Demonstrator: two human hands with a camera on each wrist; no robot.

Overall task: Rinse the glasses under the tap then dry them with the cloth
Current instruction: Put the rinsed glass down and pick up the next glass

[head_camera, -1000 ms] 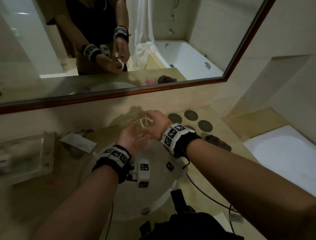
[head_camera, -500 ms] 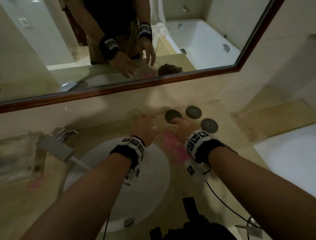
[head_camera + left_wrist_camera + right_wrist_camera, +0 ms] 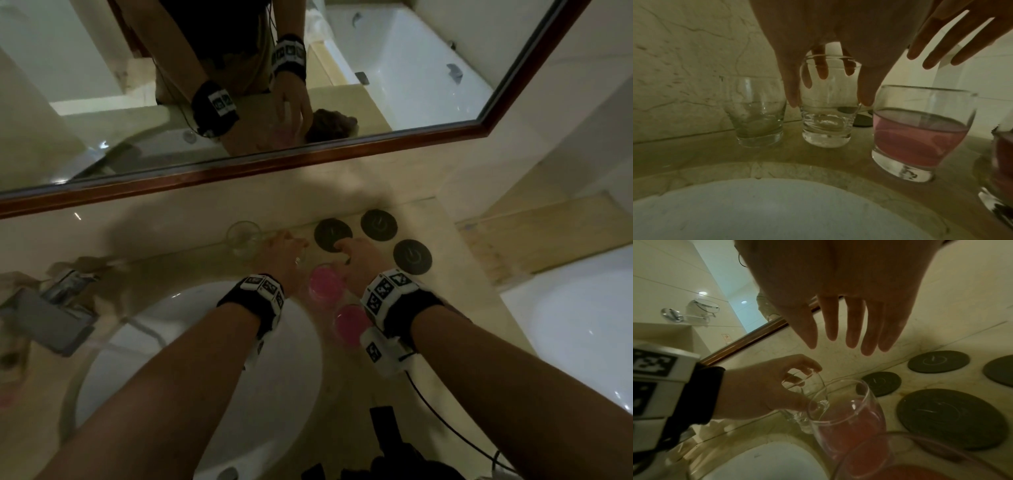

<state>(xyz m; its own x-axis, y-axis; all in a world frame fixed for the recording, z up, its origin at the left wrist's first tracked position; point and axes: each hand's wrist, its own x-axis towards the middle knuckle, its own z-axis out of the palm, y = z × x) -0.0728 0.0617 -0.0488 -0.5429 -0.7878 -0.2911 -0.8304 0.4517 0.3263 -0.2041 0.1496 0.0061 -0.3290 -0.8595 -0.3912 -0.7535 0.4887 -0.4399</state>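
Our left hand point(image 3: 830, 48) grips the clear glass point(image 3: 827, 104) on the counter point(image 3: 694, 155); our open right hand point(image 3: 849, 293) hovers just above the nearer pink-filled glass point(image 3: 849, 417).

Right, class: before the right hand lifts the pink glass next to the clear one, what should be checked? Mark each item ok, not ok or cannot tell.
1. right hand is free, fingers straight: ok.
2. clear glass stands upright on the counter: ok.
3. left hand has let go of the clear glass: not ok, its fingers grip the rim.
4. pink glass is empty: not ok, it holds pink liquid.
5. tap is running: cannot tell.
6. Cloth within reach: cannot tell; only a dark bundle shows in the mirror.
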